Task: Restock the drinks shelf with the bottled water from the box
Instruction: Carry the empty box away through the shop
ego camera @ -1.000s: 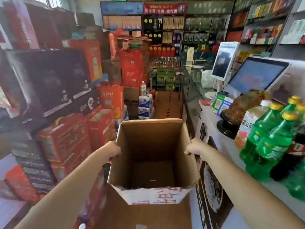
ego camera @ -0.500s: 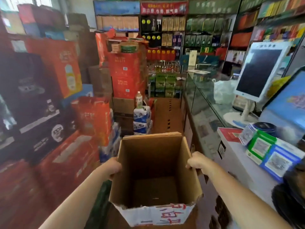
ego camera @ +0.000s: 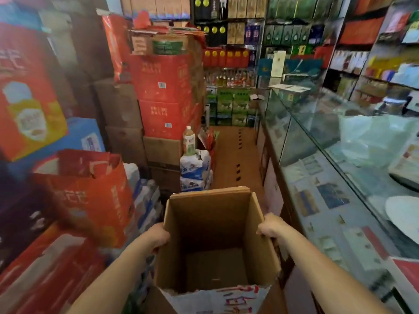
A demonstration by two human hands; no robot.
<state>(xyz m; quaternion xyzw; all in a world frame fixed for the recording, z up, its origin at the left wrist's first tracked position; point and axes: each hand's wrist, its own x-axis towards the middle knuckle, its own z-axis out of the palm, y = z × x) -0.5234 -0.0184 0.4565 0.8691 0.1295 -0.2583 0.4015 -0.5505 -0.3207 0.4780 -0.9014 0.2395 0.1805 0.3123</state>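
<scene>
You hold an open corrugated cardboard box [ego camera: 215, 241] before you, its brown inside empty, its near flap torn and papered white. Your left hand [ego camera: 159, 236] curls over the left wall's rim; your right hand [ego camera: 271, 226] grips the right rim. Right runs the smooth glass bench [ego camera: 322, 168]. Left, glossy red cartons [ego camera: 165, 96] stack squarely. Farther off, a capped plastic bottle [ego camera: 189, 141] stands on wrapped packs.

Brown cardboard box [ego camera: 210, 225], open-topped, upright, nothing visible inside, torn white near flap with red writing
</scene>
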